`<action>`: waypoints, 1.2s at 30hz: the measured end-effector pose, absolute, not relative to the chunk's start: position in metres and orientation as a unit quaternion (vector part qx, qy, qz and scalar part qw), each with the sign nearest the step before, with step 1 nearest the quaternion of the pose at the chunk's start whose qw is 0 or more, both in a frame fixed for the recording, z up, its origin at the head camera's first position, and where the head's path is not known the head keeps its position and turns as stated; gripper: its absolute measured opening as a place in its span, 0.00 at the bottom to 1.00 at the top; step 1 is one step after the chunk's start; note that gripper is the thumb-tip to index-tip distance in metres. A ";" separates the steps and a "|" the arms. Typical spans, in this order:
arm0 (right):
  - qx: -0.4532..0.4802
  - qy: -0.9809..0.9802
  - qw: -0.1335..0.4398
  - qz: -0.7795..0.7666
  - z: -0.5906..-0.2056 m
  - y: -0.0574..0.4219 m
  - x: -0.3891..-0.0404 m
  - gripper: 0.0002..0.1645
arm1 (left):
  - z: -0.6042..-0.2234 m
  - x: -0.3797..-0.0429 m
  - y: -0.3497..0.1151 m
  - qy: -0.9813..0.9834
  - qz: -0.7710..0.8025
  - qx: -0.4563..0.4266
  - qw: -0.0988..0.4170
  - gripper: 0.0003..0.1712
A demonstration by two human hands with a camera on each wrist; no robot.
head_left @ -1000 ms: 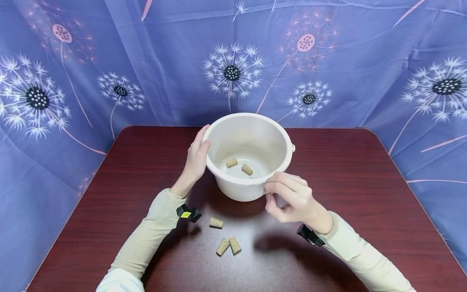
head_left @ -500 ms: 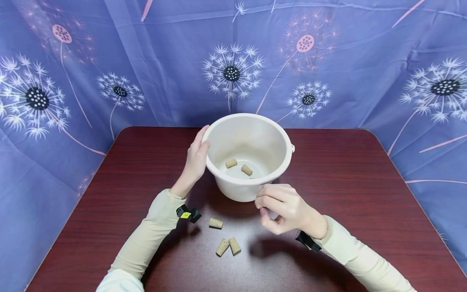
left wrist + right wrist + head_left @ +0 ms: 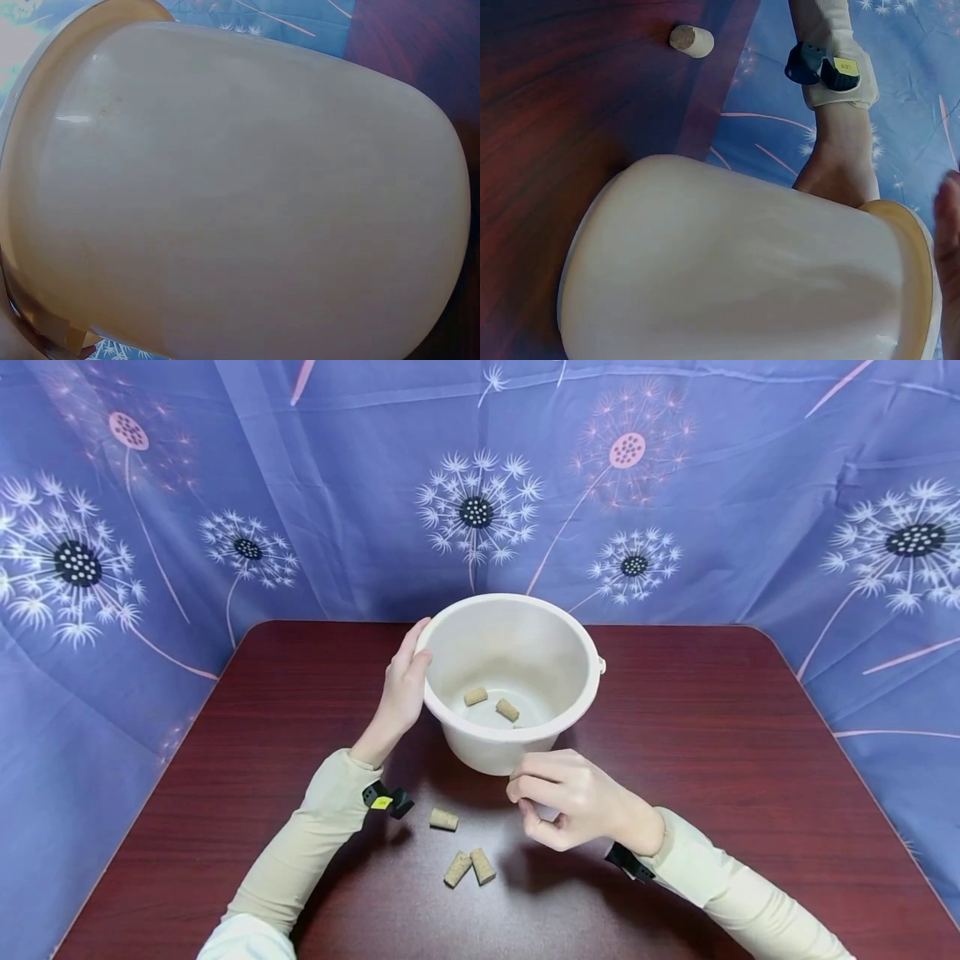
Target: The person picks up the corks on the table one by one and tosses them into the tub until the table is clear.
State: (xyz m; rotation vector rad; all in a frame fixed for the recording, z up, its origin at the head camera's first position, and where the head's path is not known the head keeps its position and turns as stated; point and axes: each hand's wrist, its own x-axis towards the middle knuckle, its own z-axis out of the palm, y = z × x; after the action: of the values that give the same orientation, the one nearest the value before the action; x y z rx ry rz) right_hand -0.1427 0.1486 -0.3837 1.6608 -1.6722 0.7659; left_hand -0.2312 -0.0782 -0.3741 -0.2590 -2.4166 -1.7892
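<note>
Bucket in curled left grip

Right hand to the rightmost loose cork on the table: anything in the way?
Nothing visible. In the head view, only shadowed tabletop shows between the right hand and that cork. The neighbouring cork is on its other side; the white bucket is farther back, off that line.
</note>
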 end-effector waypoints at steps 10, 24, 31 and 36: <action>0.646 -0.685 0.234 0.243 -0.390 0.149 -0.138 0.09 | -0.374 -0.231 -0.078 -0.797 -0.595 -0.087 0.064 0.30; 0.623 -0.758 0.102 0.166 -0.401 0.146 -0.129 0.08 | -0.373 -0.230 -0.078 -0.799 -0.592 -0.081 0.061 0.30; 0.625 -0.761 0.083 0.152 -0.403 0.144 -0.127 0.07 | -0.373 -0.230 -0.078 -0.799 -0.592 -0.081 0.063 0.30; 0.622 -0.766 0.068 0.148 -0.406 0.143 -0.126 0.08 | -0.373 -0.230 -0.077 -0.798 -0.594 -0.080 0.063 0.30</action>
State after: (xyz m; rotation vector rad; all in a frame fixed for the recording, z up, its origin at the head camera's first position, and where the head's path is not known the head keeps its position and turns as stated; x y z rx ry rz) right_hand -0.1263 0.1429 -0.4061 1.8736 -2.3075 0.4458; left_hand -0.2298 -0.0774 -0.3728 -0.2429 -2.4109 -1.7937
